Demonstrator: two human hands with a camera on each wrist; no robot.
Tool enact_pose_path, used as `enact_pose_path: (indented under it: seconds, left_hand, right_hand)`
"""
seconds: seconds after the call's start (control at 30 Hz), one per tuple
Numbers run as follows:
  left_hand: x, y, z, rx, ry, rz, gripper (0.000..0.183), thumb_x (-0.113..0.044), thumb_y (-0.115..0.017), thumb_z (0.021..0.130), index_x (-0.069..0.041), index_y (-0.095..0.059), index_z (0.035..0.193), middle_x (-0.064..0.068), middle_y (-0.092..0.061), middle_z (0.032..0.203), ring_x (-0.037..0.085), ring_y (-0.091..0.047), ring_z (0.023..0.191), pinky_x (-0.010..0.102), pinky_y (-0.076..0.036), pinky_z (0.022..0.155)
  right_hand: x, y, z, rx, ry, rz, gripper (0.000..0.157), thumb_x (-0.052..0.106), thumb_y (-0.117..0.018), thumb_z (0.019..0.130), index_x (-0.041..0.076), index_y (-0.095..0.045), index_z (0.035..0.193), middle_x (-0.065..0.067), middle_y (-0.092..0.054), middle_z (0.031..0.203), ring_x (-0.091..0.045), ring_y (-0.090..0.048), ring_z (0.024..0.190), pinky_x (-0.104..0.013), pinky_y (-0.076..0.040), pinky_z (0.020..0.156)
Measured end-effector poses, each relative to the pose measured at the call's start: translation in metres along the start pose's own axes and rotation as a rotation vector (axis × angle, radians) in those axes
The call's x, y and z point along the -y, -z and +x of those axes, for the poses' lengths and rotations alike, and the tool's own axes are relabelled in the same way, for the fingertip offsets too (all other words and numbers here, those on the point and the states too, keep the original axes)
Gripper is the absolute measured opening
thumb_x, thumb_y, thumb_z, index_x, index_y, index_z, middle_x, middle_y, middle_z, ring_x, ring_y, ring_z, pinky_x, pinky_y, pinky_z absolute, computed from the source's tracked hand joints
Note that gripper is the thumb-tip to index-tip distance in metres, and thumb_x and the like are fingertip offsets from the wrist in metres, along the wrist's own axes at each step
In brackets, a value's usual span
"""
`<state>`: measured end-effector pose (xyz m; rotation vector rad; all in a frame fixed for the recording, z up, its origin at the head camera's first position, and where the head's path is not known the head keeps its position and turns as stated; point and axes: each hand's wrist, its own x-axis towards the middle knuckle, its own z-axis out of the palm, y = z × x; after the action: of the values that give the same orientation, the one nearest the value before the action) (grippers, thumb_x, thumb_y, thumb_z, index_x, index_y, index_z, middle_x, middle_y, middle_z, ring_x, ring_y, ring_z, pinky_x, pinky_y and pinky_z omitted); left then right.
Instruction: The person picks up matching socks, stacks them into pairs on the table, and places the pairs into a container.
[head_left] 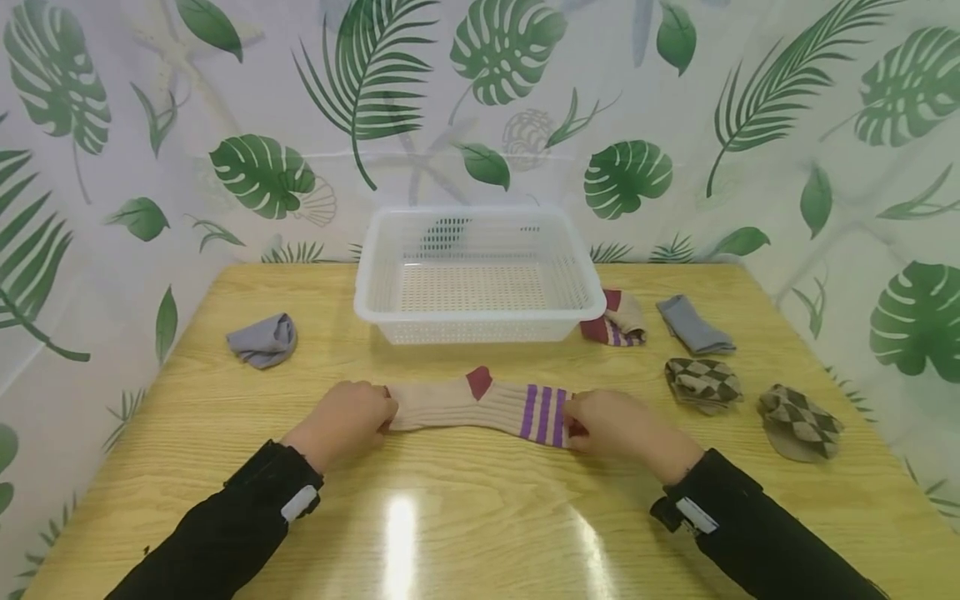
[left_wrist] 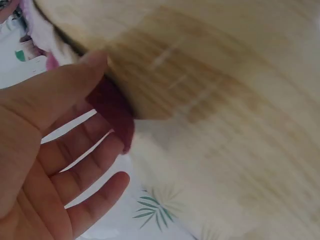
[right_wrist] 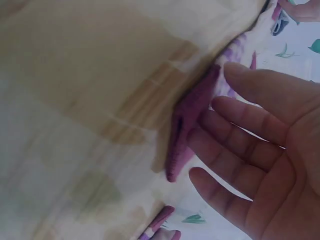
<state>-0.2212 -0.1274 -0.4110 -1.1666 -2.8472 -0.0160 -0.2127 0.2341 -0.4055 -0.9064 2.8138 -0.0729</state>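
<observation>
A beige ribbed sock with a maroon heel and toe and purple stripes lies stretched sideways on the table in the head view. At its toe end, my left hand pinches the maroon tip, thumb over it and fingers beneath. Beyond the stripes, my right hand pinches the other end by its maroon cuff. The right wrist view shows this cuff hanging past the loosely bent fingers. In the head view the hands hide both tips of the sock.
Behind the sock stands a white plastic basket. A folded matching sock touches or lies close by its right side. One grey sock lies left, another grey sock right. Two checkered socks sit at the right.
</observation>
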Motion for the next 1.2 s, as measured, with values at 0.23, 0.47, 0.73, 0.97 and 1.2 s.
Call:
enact_pose_path:
  seconds: [0.23, 0.47, 0.73, 0.97, 1.2]
  left_hand:
    - [0.003, -0.008, -0.004, -0.048, 0.004, -0.064, 0.023, -0.007, -0.075, 0.080, -0.014, -0.056, 0.069, -0.004, -0.054, 0.068, 0.011, -0.047, 0.059, 0.029, -0.043, 0.054]
    - [0.012, 0.004, -0.003, 0.020, 0.043, -0.228, 0.019, -0.005, -0.072, 0.080, -0.016, -0.061, 0.070, -0.007, -0.057, 0.072, 0.009, -0.049, 0.065, 0.026, -0.044, 0.060]
    - [0.021, 0.042, -0.003, -0.019, 0.090, -0.388, 0.017, -0.009, -0.067, 0.086, -0.015, -0.053, 0.078, -0.006, -0.056, 0.073, 0.010, -0.046, 0.065, 0.029, -0.041, 0.060]
    - [0.027, 0.027, 0.003, -0.016, 0.221, -0.776, 0.005, -0.008, -0.055, 0.097, -0.005, -0.056, 0.100, 0.009, -0.065, 0.094, 0.017, -0.065, 0.081, 0.031, -0.051, 0.066]
    - [0.034, -0.009, 0.019, -0.071, 0.457, -0.871, 0.014, -0.008, -0.057, 0.096, 0.000, -0.062, 0.106, 0.014, -0.065, 0.097, 0.025, -0.062, 0.091, 0.034, -0.053, 0.074]
  right_hand:
    - [0.006, -0.008, -0.002, -0.015, -0.002, 0.017, 0.021, 0.008, -0.070, 0.082, 0.013, -0.051, 0.072, 0.004, -0.043, 0.072, -0.011, -0.039, 0.063, -0.026, -0.037, 0.057]
    - [0.005, -0.001, -0.005, -0.074, 0.002, 0.045, 0.020, -0.001, -0.060, 0.077, 0.014, -0.049, 0.072, 0.004, -0.042, 0.070, -0.010, -0.037, 0.061, -0.024, -0.032, 0.054]
    - [-0.004, 0.039, -0.019, -0.112, -0.068, 0.189, 0.011, 0.005, -0.058, 0.087, 0.013, -0.052, 0.084, 0.005, -0.042, 0.063, -0.009, -0.034, 0.053, -0.025, -0.027, 0.051]
    - [-0.026, 0.031, -0.010, -0.163, -0.132, 0.491, 0.002, 0.004, -0.053, 0.094, 0.006, -0.052, 0.095, -0.006, -0.057, 0.081, -0.016, -0.051, 0.067, -0.030, -0.041, 0.059]
    - [-0.047, 0.003, 0.015, -0.180, -0.328, 0.571, 0.015, 0.010, -0.057, 0.096, -0.001, -0.059, 0.105, -0.018, -0.063, 0.101, -0.031, -0.060, 0.094, -0.042, -0.049, 0.077]
